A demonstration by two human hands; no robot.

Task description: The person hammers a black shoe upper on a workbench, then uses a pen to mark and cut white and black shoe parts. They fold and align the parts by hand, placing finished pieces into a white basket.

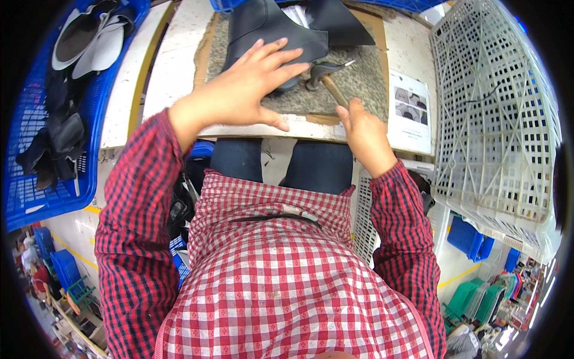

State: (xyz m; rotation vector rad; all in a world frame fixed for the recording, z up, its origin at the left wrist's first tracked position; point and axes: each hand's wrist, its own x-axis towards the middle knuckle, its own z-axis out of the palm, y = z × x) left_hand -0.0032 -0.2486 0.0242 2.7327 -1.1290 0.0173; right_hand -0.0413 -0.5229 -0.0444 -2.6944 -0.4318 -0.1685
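Observation:
On a grey speckled mat (365, 69) lies a black leather boot piece (248, 27), its near part partly hidden by my hand. A second black leather piece (341, 27) is beside it to the right, with something white between the two. My left hand (242, 84) is spread open over the near side of the boot piece, fingers stretched apart; whether its palm touches the leather I cannot tell. My right hand (365, 131) is closed around the lower end of a hammer's wooden handle (333, 90). The dark curved hammer head points away, near my left fingertips.
A white plastic crate (490, 113) stands to the right of the worktable, and a blue basket (86, 173) with shoe parts (89, 45) is on the left. A printed sheet with pictures (411, 116) lies at the table's right. The table's near edge (230, 131) runs above my lap.

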